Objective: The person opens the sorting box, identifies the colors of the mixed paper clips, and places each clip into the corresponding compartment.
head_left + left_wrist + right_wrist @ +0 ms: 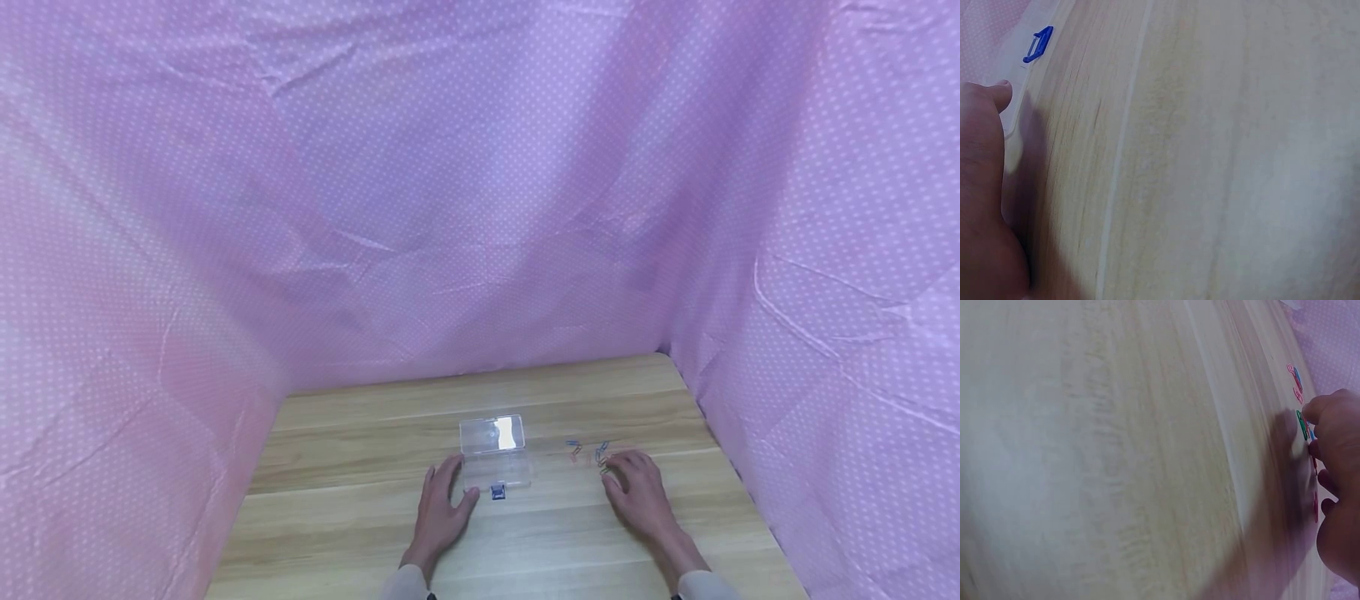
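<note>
From the head view, can see a wooden tabletop (352, 475), with pink dotted cloth (450, 208) hanging at the back and on both sides. Near the middle of the tabletop, can see a clear plastic box (516, 481), with the lid (480, 438) folded back on the far side and a blue latch (498, 492) at the near edge. Can find the left hand (441, 515) at the left end of the box, with thumb and forefinger spread apart around this end. To the right of the box, well apart from it, can see small paper clips (576, 451), blue and reddish, lying scattered. At the right part of this group, can see the right hand (639, 496), with fingers bent down toward the clips.

From the left wrist view, can see the left thumb (1001, 95) at the box edge, near a corner, with the blue latch farther along. Cannot see the other fingertips here.

From the right wrist view, can see a green paper clip (1302, 425) just beside the bent fingertips, and a red paper clip (1315, 507) lower down. Cannot tell a pinch on a clip from a mere touch.
</note>
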A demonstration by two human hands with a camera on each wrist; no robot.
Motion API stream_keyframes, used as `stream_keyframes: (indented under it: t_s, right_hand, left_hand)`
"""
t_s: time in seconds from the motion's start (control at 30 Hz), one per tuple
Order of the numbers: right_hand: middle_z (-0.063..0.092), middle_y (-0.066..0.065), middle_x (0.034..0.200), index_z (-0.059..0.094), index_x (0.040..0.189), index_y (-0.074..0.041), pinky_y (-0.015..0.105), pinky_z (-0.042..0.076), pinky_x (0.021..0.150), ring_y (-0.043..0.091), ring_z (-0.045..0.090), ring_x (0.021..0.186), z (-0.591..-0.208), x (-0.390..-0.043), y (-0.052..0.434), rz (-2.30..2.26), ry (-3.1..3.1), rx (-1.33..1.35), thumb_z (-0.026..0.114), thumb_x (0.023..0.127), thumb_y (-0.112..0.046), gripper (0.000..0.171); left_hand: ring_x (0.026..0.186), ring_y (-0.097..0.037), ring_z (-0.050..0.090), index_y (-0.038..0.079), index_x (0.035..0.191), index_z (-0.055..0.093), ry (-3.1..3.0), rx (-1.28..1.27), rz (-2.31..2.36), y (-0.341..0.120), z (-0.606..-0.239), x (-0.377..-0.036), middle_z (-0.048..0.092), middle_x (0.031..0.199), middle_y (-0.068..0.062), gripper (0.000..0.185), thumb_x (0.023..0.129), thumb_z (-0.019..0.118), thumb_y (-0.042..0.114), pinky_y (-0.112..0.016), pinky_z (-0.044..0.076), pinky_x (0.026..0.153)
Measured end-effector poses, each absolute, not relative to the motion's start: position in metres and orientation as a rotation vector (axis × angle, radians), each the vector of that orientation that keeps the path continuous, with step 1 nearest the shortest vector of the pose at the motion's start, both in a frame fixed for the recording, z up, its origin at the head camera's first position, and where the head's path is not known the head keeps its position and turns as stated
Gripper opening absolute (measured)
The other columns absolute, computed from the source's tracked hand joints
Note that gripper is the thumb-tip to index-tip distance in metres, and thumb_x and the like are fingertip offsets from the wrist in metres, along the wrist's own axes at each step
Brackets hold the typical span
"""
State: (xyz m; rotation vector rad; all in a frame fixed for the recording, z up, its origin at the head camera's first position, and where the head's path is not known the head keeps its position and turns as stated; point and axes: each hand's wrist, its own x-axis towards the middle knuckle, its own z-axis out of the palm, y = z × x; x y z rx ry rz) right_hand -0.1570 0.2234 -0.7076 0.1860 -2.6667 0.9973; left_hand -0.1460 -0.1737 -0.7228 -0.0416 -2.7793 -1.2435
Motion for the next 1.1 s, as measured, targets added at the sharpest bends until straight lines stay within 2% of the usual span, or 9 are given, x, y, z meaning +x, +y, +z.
stream_keyframes:
  t_s: [0.27,0.57,0.8,1.1]
  right_hand:
    - [0.079,0.02,0.12,0.084,0.107,-0.004,0.069,0.048,0.112,0.047,0.067,0.123,-0.7109,-0.1603,0.2213,0.914,-2.608,0.253,0.089,0.088,-0.002,0.02]
    - [0.079,0.014,0.108,0.083,0.094,-0.008,0.06,0.051,0.102,0.038,0.068,0.111,-0.7065,-0.1615,0.2193,0.817,-2.602,0.284,0.091,0.084,0.001,0.016]
    - [0.079,0.012,0.105,0.082,0.093,-0.011,0.058,0.055,0.098,0.037,0.07,0.111,-0.7035,-0.1626,0.2188,0.775,-2.66,0.289,0.09,0.087,-0.001,0.014]
    - [0.08,0.01,0.106,0.08,0.091,-0.015,0.055,0.055,0.096,0.033,0.07,0.109,-0.7027,-0.163,0.2198,0.741,-2.686,0.293,0.09,0.089,-0.003,0.015]
  left_hand:
    - [0.166,-0.039,0.047,0.019,0.164,0.056,-2.781,-0.03,-1.29,-0.1742,-0.7248,-0.1468,0.058,0.171,-0.011,0.068,0.103,0.081,0.038,-0.063,0.015,0.147]
    - [0.168,-0.041,0.042,0.021,0.165,0.055,-2.792,-0.001,-1.311,-0.1731,-0.722,-0.1464,0.056,0.173,-0.011,0.068,0.104,0.081,0.038,-0.066,0.015,0.147]
    - [0.165,-0.045,0.045,0.018,0.164,0.056,-2.795,-0.02,-1.253,-0.1721,-0.7211,-0.1448,0.057,0.172,-0.014,0.069,0.103,0.081,0.037,-0.072,0.019,0.144]
    - [0.167,-0.043,0.044,0.018,0.165,0.055,-2.8,-0.028,-1.268,-0.173,-0.7199,-0.1445,0.056,0.173,-0.013,0.068,0.105,0.079,0.038,-0.068,0.015,0.146]
